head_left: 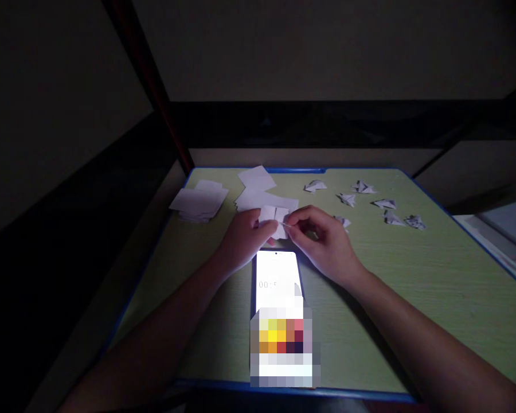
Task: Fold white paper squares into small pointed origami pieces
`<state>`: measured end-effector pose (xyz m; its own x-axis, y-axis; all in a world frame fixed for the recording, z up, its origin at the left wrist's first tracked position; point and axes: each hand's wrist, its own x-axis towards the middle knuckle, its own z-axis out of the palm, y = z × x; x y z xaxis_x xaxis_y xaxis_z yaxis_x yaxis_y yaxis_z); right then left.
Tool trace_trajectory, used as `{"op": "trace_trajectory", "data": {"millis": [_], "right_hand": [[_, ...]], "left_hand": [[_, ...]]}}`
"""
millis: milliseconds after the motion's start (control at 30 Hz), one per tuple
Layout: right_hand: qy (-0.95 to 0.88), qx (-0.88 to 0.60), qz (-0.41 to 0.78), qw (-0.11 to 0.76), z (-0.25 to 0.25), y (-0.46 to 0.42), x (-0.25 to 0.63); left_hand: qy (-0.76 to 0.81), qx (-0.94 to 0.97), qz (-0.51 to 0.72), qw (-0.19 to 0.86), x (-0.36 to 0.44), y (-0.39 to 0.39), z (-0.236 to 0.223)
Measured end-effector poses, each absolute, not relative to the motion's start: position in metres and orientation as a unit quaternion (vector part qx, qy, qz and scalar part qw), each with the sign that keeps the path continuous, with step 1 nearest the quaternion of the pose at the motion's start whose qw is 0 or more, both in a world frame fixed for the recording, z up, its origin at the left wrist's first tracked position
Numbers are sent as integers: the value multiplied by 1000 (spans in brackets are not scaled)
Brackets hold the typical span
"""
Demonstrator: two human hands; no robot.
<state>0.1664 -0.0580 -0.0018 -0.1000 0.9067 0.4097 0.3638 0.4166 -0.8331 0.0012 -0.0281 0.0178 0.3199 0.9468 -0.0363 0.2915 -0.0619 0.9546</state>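
Observation:
Both hands hold one small folded piece of white paper (pixel 268 214) above the table, just beyond a lit phone. My left hand (pixel 245 236) grips its left side, with the thumb lying across the front. On the right edge, my right hand (pixel 322 238) pinches a flap between thumb and forefinger. Creases split the paper's face into panels. The phone (pixel 277 269) lies face up below the hands, its bright screen showing a timer and its lower part pixelated. Behind the held piece lie loose white paper sheets (pixel 258 198).
A stack of white paper (pixel 200 201) sits at the table's back left. Several small folded paper figures (pixel 384 203) are scattered at the back right, one (pixel 343 222) partly behind my right hand. The green table (pixel 413 298) has a blue edge; dark walls surround it.

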Motion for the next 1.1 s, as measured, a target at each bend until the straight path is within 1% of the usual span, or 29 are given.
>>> {"op": "trace_trajectory", "data": {"millis": [200, 400, 700, 967, 1100], "right_hand": [[-619, -454, 356, 533, -2, -58, 162], [-586, -458, 394, 540, 0, -59, 158], [-558, -457, 411, 558, 3, -58, 156], [-544, -454, 428, 561, 3, -59, 155], [-555, -453, 416, 561, 3, -60, 154]], "left_hand": [[449, 647, 352, 505, 2, -29, 17], [462, 657, 349, 483, 2, -29, 18], [428, 669, 354, 493, 0, -27, 12], [440, 671, 349, 485, 1, -29, 17], [443, 667, 350, 487, 1, -29, 18]]}}
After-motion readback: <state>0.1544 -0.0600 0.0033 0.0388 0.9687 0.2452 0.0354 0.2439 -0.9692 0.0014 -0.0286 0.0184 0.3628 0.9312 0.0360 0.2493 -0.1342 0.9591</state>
